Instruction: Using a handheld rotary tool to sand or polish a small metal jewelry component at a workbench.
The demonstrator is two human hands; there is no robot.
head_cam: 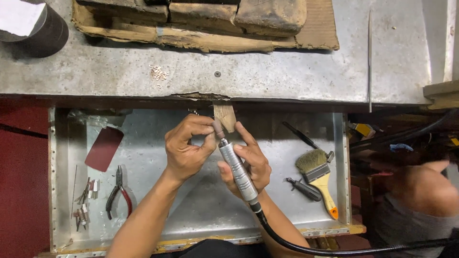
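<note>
Right hand (248, 165) around rotary handpiece (238, 172), tip up-left.

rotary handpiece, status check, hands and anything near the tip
Right hand wrapped around rotary handpiece. Left hand pinches at its tip, piece too small to identify. Wooden peg just behind.

Not much packaging here: a crumpled clear plastic bag (93, 119) sits in the back-left corner of the metal tray, just above a dark red sheet. A flattened piece of brown cardboard (315, 28) lies on the tabletop (287, 71) at top centre under dark blocks, edges torn. A black cylindrical container (40, 31) with a plain white paper patch (19, 16) stands at top left; no signs or screens.
</note>
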